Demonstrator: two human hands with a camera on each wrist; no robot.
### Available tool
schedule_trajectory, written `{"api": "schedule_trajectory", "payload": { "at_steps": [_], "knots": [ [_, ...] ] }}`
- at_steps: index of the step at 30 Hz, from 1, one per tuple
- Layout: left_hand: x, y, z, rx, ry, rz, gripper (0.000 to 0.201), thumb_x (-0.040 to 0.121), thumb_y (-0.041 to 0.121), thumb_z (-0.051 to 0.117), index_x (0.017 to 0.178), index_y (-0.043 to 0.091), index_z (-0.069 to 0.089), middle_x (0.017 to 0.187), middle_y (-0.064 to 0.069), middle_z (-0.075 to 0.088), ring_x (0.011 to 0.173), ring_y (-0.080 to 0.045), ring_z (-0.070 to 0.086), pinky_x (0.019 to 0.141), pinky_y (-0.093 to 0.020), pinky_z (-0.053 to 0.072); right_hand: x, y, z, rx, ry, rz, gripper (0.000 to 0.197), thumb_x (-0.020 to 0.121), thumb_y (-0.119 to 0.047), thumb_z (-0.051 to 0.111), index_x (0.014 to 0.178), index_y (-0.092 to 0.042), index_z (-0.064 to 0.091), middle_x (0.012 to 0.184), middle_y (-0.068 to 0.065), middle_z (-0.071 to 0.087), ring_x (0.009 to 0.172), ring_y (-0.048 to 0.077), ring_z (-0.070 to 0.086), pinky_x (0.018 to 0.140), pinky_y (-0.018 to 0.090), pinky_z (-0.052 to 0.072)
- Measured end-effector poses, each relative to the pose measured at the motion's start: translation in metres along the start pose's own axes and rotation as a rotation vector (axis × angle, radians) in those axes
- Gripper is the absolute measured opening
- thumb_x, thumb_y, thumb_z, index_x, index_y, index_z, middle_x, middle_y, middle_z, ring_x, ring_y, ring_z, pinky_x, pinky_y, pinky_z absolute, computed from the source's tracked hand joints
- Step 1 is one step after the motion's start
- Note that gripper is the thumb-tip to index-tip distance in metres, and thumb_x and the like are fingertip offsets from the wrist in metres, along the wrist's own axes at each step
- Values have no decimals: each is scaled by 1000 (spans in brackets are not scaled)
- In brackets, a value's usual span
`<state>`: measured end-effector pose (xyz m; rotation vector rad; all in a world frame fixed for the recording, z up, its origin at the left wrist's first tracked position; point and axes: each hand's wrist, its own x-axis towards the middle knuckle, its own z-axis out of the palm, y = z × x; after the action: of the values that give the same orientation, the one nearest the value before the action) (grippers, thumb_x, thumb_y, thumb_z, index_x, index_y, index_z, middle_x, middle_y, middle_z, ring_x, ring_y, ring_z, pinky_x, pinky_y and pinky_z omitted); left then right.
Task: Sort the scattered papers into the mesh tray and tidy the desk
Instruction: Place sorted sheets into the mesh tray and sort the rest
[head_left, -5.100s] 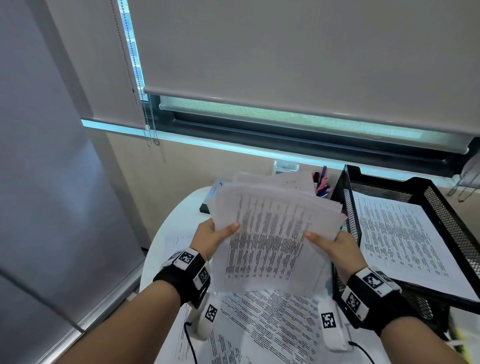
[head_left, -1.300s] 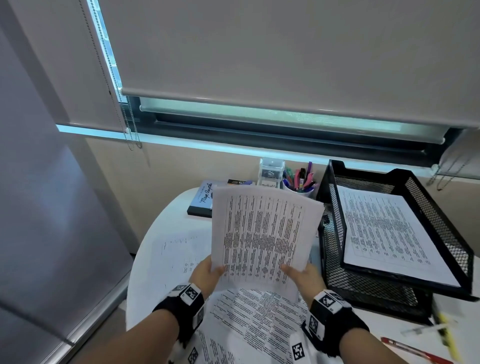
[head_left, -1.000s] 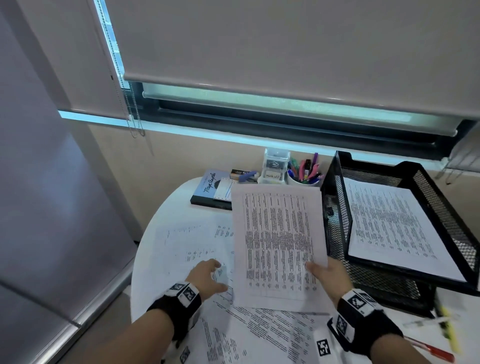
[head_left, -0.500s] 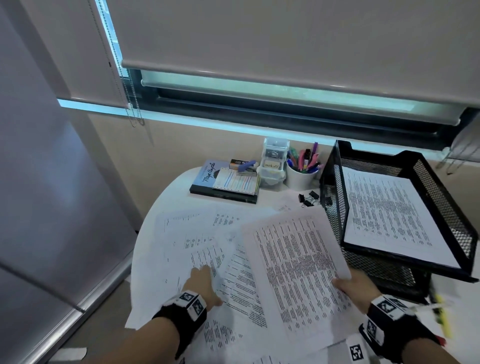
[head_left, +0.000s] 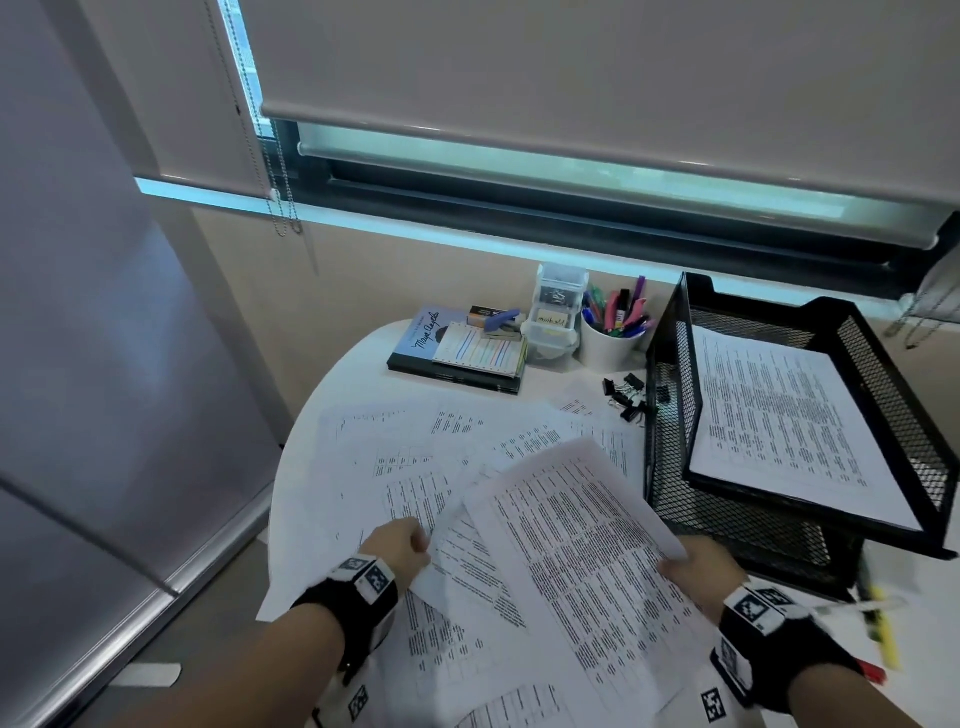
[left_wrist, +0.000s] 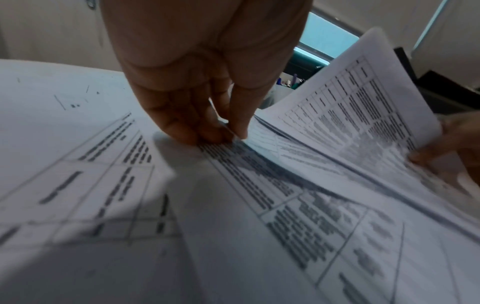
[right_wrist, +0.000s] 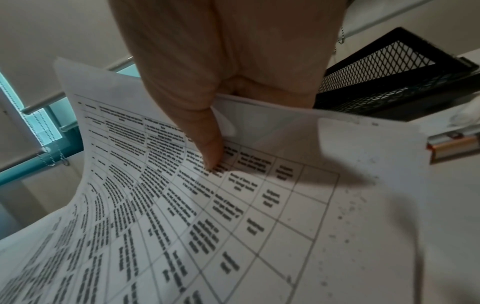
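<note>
My right hand grips a stack of printed papers by its right edge and holds it low and tilted over the table. In the right wrist view the thumb lies on top of the stack, with the fingers hidden underneath. My left hand pinches the edge of a loose sheet on the table, just left of the stack. The left wrist view shows the fingertips and thumb closing on that sheet. A black two-tier mesh tray stands at the right, with printed papers in its top tier.
Several loose sheets cover the round white table. At the back stand a pile of books, a stapler, a clear drawer box and a pen cup. Binder clips lie beside the tray. Pens lie at the right.
My left hand let go of the stack and dropped to the loose sheets, where it now pinches one. My right hand lowered the stack from upright to nearly flat over the table.
</note>
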<state>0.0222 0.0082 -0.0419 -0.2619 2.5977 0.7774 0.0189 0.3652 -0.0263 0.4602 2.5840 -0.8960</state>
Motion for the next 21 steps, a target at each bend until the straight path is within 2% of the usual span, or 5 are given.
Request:
{"api": "schedule_trajectory", "payload": {
  "at_steps": [6,10,15,18,21],
  "knots": [
    [31,-3,-29,-356,194,-15,11,84,12,64,87,18,56,86,0,58,87,-23,58,74,-25,42,8,-12,8,28,-79,-8,21,79,2,62,63,-10,56,60,4,52,59,17,48,61,27,39],
    [51,2,-48,-607,61,-43,22,84,26,68,100,11,64,104,-11,65,95,-30,64,83,-42,56,6,-26,16,116,-110,-58,13,78,1,67,79,-11,63,70,4,63,69,21,58,70,33,49],
    [64,3,-52,-315,-126,17,32,78,21,73,106,6,67,88,-5,65,72,-18,60,53,-19,46,4,-39,32,73,-125,-41,28,78,-11,71,105,-12,63,92,3,68,91,21,63,81,27,50],
    [75,1,-51,-332,-142,88,40,80,14,70,119,9,62,113,-8,66,100,-22,62,88,-29,49,-1,-53,30,2,-101,-57,29,80,-11,67,106,-19,59,97,-2,65,91,15,61,80,22,48],
    [78,6,-55,-321,-167,216,36,82,13,67,118,13,61,112,-4,66,102,-21,62,94,-31,46,3,-60,23,0,-40,-98,35,77,-15,71,110,-18,59,104,-2,66,95,15,62,83,24,49]
  ]
}}
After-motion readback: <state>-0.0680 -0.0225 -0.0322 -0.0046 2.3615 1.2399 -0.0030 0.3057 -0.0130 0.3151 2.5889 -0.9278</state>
